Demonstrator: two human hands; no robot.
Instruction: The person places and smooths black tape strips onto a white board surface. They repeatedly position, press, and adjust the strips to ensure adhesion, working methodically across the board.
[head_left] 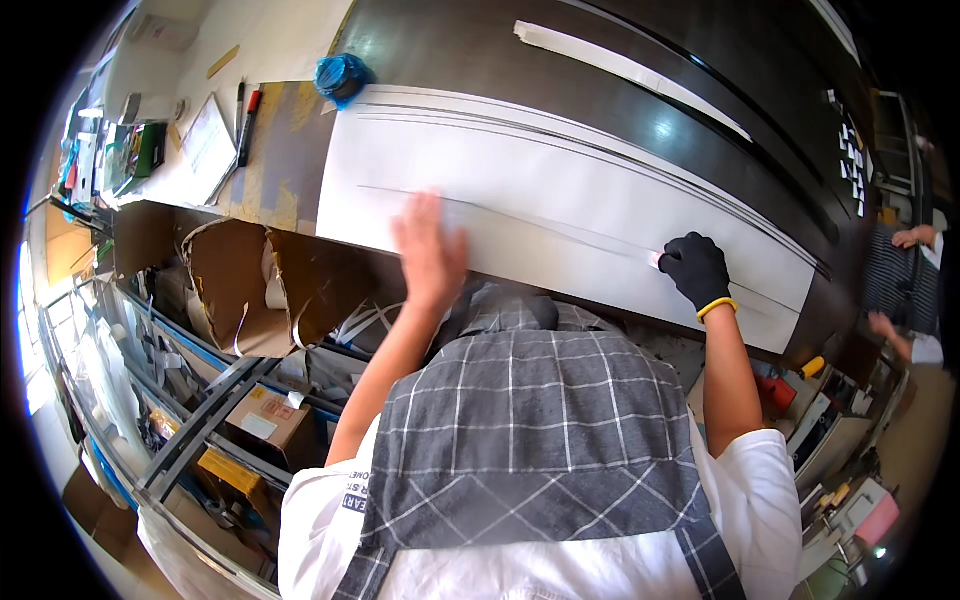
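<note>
Long white sheets, layered with their long edges offset, lie across the dark table in front of me. A thin line, like a sheet's edge, runs over them between my hands. My bare left hand is blurred by motion above the left part of the sheets, thumb apart and fingers stretched out, holding nothing visible. Toward the right end, my right hand, in a black glove with a yellow cuff, is closed. A small pale pinkish bit shows at its fingertips; I cannot make out what it is.
A blue plastic-wrapped round thing sits at the sheets' far left corner. Markers lie farther left. A long white strip rests on the dark table. An open cardboard box stands below left. Another person is at far right.
</note>
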